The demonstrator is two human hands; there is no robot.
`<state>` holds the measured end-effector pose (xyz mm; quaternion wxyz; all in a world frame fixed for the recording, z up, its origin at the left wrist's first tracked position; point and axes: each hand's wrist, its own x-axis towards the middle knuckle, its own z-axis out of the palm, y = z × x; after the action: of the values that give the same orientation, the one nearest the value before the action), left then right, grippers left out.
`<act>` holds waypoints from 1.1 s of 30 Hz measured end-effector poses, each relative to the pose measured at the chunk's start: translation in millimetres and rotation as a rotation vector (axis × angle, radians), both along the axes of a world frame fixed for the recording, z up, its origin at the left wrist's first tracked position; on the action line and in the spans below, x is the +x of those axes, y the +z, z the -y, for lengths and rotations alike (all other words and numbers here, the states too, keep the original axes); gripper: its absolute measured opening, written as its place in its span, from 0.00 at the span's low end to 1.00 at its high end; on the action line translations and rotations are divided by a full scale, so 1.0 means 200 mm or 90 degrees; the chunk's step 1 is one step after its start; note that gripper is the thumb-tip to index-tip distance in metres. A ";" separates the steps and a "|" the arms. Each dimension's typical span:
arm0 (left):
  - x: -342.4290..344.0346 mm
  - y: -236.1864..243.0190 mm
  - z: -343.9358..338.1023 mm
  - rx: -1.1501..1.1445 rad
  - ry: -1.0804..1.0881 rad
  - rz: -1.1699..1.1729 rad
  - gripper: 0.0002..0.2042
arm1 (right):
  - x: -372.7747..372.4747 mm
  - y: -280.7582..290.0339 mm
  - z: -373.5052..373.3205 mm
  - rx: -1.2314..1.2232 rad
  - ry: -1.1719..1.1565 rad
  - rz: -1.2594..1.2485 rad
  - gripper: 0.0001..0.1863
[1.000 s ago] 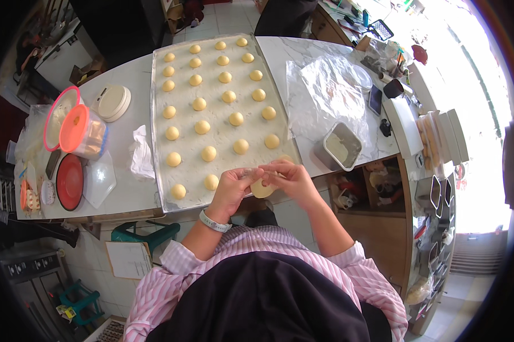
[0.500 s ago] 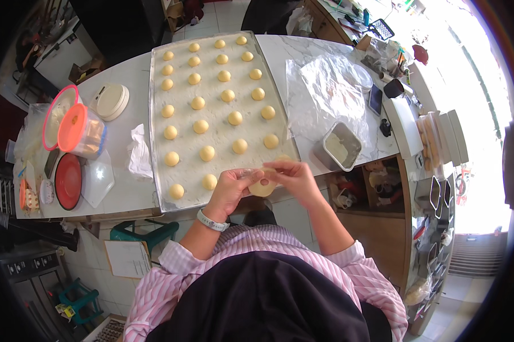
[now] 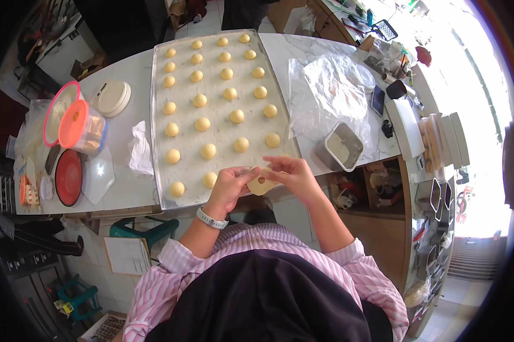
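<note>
A flattened round of pale dough [image 3: 259, 188] is held up at the near edge of the baking tray [image 3: 189, 142]. It has a small brownish spot at its centre; whether that is filling or a hole, I cannot tell. My left hand [image 3: 227, 188] pinches the dough's left side with thumb and fingers. From the other side, my right hand [image 3: 294, 178] grips its upper right edge, fingers bent over it. Rows of smooth dough balls [image 3: 208, 151] lie spaced out on the floured tray just beyond my hands.
Right of the tray are a crumpled clear plastic sheet [image 3: 331, 94], a metal tin [image 3: 325, 158] with pale powder and a phone [image 3: 377, 100]. A white cloth [image 3: 139, 151], a red plate [image 3: 69, 178] and an orange-lidded tub [image 3: 74, 124] sit left. Another person's leg [image 3: 46, 236] shows at far left.
Both hands stay in place, the dough round shifting slightly between the fingers. Another person's leg and shoe have come into view at the left; the dark-clothed person beyond the table has moved left.
</note>
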<state>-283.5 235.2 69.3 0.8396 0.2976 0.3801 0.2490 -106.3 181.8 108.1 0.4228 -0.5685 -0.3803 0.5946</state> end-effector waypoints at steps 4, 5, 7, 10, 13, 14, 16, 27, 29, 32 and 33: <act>0.00 -0.02 -0.02 0.046 0.021 -0.026 0.14 | 0.02 -0.10 -0.07 -0.053 0.075 -0.079 0.21; 0.00 -0.03 -0.02 0.079 0.037 -0.034 0.15 | 0.03 -0.15 -0.08 -0.073 0.101 -0.093 0.21; -0.03 -0.04 -0.04 0.127 0.095 -0.055 0.17 | 0.06 -0.20 -0.12 -0.109 0.072 -0.016 0.21; -0.10 -0.05 -0.07 0.158 0.186 -0.092 0.20 | 0.06 -0.27 -0.16 -0.093 0.109 0.114 0.20; -0.13 -0.07 -0.08 0.184 0.194 -0.141 0.20 | 0.01 -0.28 -0.17 -0.017 0.130 0.289 0.19; -0.14 -0.12 -0.07 0.208 0.182 -0.163 0.19 | 0.00 -0.26 -0.15 0.015 0.096 0.345 0.18; -0.14 -0.18 -0.04 0.298 0.166 -0.204 0.18 | 0.02 -0.17 -0.13 0.070 0.007 0.478 0.15; 0.03 -0.26 0.06 1.001 -0.216 -0.473 0.26 | 0.97 -0.09 0.00 -0.131 0.026 0.877 0.09; 0.03 -0.27 0.07 1.009 -0.242 -0.523 0.28 | 0.91 -0.10 -0.04 -0.144 0.079 0.876 0.09; 0.04 -0.26 0.07 1.007 -0.235 -0.555 0.29 | 0.87 -0.04 -0.03 -0.132 0.071 0.909 0.09; 0.04 -0.26 0.07 1.015 -0.225 -0.545 0.29 | 0.88 -0.03 0.00 -0.078 0.067 0.930 0.09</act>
<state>-276.0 221.2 17.7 0.1999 0.9084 0.3235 0.1738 68.8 182.1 103.0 -0.0004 -0.8233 -0.5579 0.1042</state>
